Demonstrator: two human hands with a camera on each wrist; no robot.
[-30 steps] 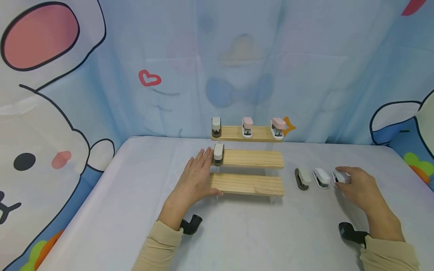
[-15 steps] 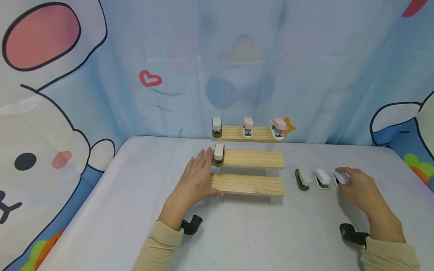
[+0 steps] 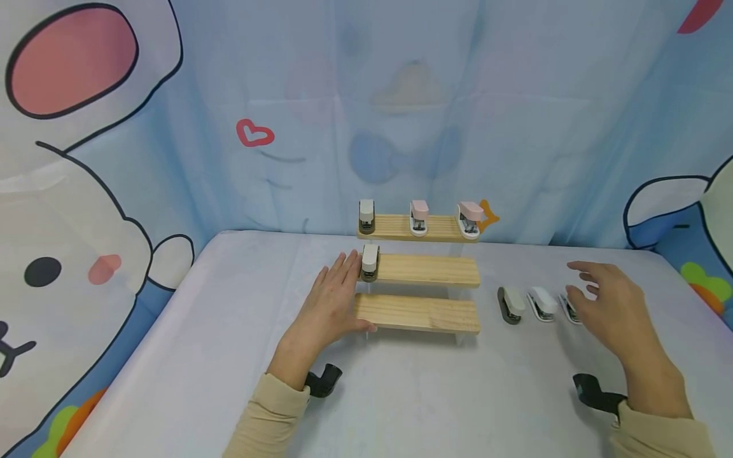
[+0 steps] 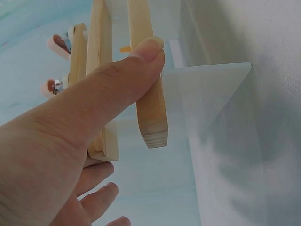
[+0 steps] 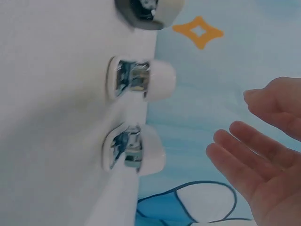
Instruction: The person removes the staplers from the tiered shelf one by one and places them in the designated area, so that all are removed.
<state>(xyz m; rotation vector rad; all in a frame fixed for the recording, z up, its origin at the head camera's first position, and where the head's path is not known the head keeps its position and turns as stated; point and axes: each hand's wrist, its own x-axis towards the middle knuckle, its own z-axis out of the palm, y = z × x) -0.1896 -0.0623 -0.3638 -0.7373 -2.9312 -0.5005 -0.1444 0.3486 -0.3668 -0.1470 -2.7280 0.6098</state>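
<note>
My left hand [image 3: 329, 302] rests against the left end of a three-step wooden display rack [image 3: 418, 313]. In the left wrist view its thumb [image 4: 113, 89] lies across the lowest board [image 4: 153, 113], and the fingers reach past the middle board's end. My right hand [image 3: 615, 308] is raised, holding nothing, with its thumb and fingers apart. Under it a mini stapler [image 3: 567, 308] with a white base stands on the table, partly hidden. Left of that are a white mini stapler [image 3: 542, 304] and a grey-based one [image 3: 511, 304]. The right wrist view shows a white stapler [image 5: 153, 150] apart from the fingers.
A grey-based stapler [image 3: 369, 262] stands at the left of the middle board [image 3: 429, 270]. On the top board [image 3: 392, 226] are another grey-based stapler [image 3: 366, 216] and two pink ones [image 3: 418, 217]. A printed curtain [image 3: 286, 178] hangs behind the white-covered table [image 3: 401, 394].
My right hand has let go of the rightmost stapler and lifted away, its fingers spreading. That stapler stays in the row. The left hand keeps its place on the rack.
</note>
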